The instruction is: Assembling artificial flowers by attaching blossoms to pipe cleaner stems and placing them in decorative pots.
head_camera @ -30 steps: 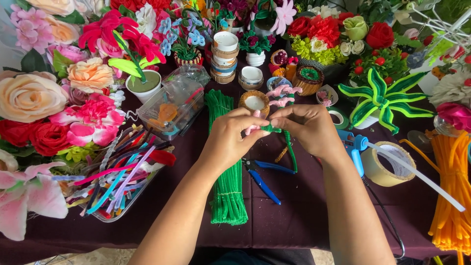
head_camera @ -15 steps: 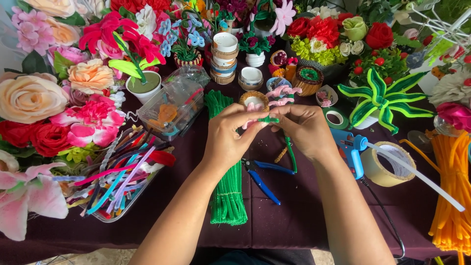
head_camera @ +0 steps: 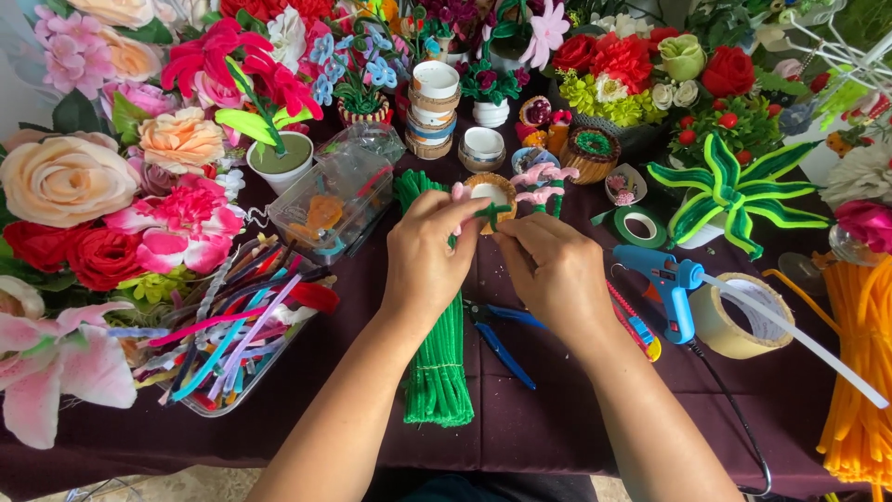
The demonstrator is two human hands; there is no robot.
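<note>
- Left hand (head_camera: 429, 265) and right hand (head_camera: 555, 270) met at frame centre, fingertips pinched together on a short green pipe-cleaner piece (head_camera: 491, 215); both were closed on it, held just above the dark tablecloth (head_camera: 557, 418), likely so each hand could brace the other for fine twisting.
- Green piece sat right in front of a small round pot (head_camera: 490, 191); whether it touched the pot I couldn't tell.
- Bundle of green pipe cleaners (head_camera: 439, 372) lay lengthwise under the left wrist, close enough to pull from.
- Blue-handled pliers (head_camera: 502, 339) lay between the forearms, just below the hands.
- Blue glue gun (head_camera: 664, 284) rested right of the right hand, nozzle side away from the fingers.
- Green tape roll (head_camera: 636, 226) and a beige tape roll (head_camera: 739, 316) sat further right.
- Clear tray of mixed pipe cleaners (head_camera: 232, 335) was at lower left, orange bundle (head_camera: 859, 372) at the right edge.
- Finished flowers (head_camera: 177, 139) ringed the top and left, well apart from the working spot.
</note>
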